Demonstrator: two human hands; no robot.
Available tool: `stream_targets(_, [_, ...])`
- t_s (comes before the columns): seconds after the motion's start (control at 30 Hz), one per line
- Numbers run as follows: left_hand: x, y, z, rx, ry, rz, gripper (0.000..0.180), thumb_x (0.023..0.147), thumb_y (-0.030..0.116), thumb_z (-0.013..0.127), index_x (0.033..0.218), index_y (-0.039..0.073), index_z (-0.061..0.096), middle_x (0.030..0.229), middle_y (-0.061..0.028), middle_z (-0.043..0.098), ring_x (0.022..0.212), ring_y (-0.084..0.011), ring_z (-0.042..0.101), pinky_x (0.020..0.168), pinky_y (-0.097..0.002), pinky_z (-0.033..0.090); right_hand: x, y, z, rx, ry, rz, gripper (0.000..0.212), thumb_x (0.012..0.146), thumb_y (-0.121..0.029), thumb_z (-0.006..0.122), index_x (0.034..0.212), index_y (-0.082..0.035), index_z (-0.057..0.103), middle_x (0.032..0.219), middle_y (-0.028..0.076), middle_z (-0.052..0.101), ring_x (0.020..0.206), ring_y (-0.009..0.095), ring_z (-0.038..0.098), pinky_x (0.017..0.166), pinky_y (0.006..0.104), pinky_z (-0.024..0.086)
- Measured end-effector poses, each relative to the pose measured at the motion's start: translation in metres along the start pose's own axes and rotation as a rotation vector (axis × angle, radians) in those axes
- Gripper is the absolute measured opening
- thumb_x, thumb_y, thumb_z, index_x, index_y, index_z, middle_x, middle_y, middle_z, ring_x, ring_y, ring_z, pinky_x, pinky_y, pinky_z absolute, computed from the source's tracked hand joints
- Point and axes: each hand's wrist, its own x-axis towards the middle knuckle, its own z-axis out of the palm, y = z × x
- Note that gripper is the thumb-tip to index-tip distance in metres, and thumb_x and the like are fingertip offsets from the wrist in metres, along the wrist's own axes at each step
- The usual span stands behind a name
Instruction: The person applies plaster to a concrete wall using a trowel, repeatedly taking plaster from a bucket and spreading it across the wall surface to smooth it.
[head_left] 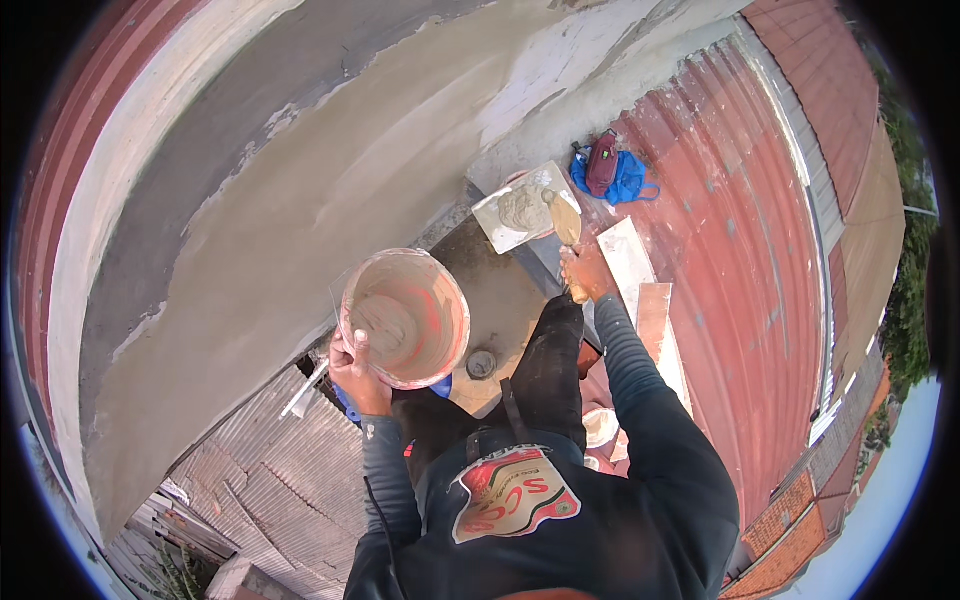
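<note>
My left hand [358, 376] grips the near-left rim of a pinkish, mortar-smeared bucket [446, 308], its thumb over the edge. Grey wet mortar [384, 328] lies in the bottom of the bucket, which is tilted so that I see inside. Farther right, my right hand [588, 273] is closed round the handle of a trowel [566, 220]. The trowel's blade points away from me, beside a heap of mortar [522, 208] on a white square board [490, 215]. Whether the blade touches the heap I cannot tell.
A partly plastered wall [250, 270] runs along the left. On the red corrugated roof [720, 230] at right lie a blue bag with a maroon pouch [603, 165] and pale boards [628, 262]. A small round container [482, 363] stands between my legs. Grey corrugated sheets [270, 480] lie below left.
</note>
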Motion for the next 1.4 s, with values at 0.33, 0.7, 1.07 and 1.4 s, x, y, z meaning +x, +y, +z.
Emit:
stream_targets(0.33, [-0.025, 0.0, -0.021, 0.001, 0.002, -0.061, 0.024, 0.088, 0.019, 0.078, 0.093, 0.006, 0.059, 0.115, -0.0098, 0.067, 0.105, -0.0178, 0.063, 0.095, -0.0374, 0.05, 0.136, 0.093, 0.1, -0.516, 0.197, -0.194, 0.031, 0.089, -0.026, 0.063, 0.097, 0.003, 0.07, 0.094, 0.029, 0.071, 0.094, 0.046, 0.069, 0.087, 0.0525, 0.053])
stream_targets(0.7, [-0.019, 0.009, -0.028, 0.005, 0.053, -0.038, 0.028, 0.094, 0.013, 0.073, 0.078, 0.012, 0.05, 0.1, -0.0033, 0.065, 0.096, -0.0137, 0.061, 0.09, -0.0342, 0.051, 0.079, 0.092, 0.057, -0.274, 0.098, -0.062, 0.024, 0.091, -0.021, 0.064, 0.087, 0.002, 0.069, 0.073, 0.014, 0.069, 0.064, 0.03, 0.068, 0.058, 0.041, 0.054])
stream_targets(1.07, [0.002, 0.048, -0.077, -0.274, 0.269, -0.006, 0.018, 0.086, 0.001, 0.078, 0.092, 0.004, 0.061, 0.098, -0.0088, 0.07, 0.087, -0.0135, 0.065, 0.084, -0.032, 0.053, -0.221, -0.103, 0.04, -0.199, -0.498, -0.7, 0.041, 0.089, -0.017, 0.075, 0.119, 0.009, 0.067, 0.097, 0.019, 0.071, 0.075, 0.026, 0.07, 0.067, 0.0331, 0.056])
stream_targets(1.4, [-0.021, 0.076, -0.205, -0.74, 0.507, -0.017, 0.037, 0.094, -0.001, 0.057, 0.13, -0.009, 0.055, 0.123, -0.0223, 0.064, 0.11, -0.0346, 0.066, 0.095, -0.0485, 0.057, -0.24, -0.118, 0.136, -0.607, -0.541, -1.531, 0.037, 0.088, -0.017, 0.073, 0.12, 0.001, 0.065, 0.111, 0.018, 0.068, 0.093, 0.033, 0.069, 0.076, 0.0425, 0.058])
